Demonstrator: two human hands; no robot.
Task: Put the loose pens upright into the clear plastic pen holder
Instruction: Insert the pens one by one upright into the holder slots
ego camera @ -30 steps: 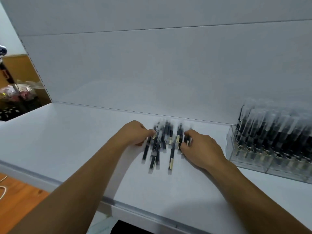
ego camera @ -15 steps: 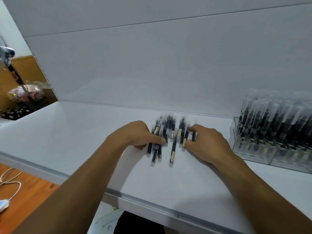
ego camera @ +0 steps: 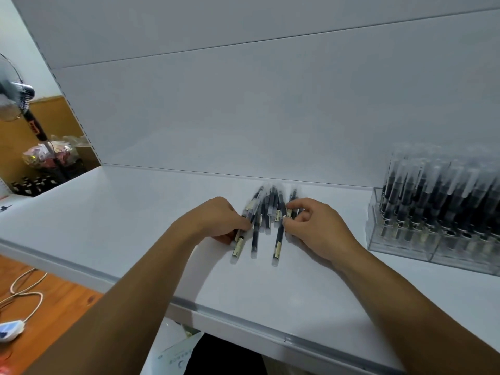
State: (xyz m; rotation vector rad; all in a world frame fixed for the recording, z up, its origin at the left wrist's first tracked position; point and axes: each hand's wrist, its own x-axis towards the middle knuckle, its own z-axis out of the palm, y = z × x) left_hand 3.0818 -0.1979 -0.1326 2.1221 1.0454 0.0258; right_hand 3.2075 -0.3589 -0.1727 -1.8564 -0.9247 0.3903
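Note:
Several loose black pens with clear caps lie in a fan on the white shelf. My left hand is at the left side of the pile, its fingers curled round the leftmost pens. My right hand is at the right side, thumb and forefinger pinching pens in the pile. The clear plastic pen holder stands at the right of the shelf, with many pens upright in it.
The shelf's white back panel rises just behind the pens. Its front edge runs across below my forearms. At the left are a wooden floor with a cable and a fan.
Both hands have closed in on the pile from its two sides. The pens now lie bunched closer together. The view has shifted slightly.

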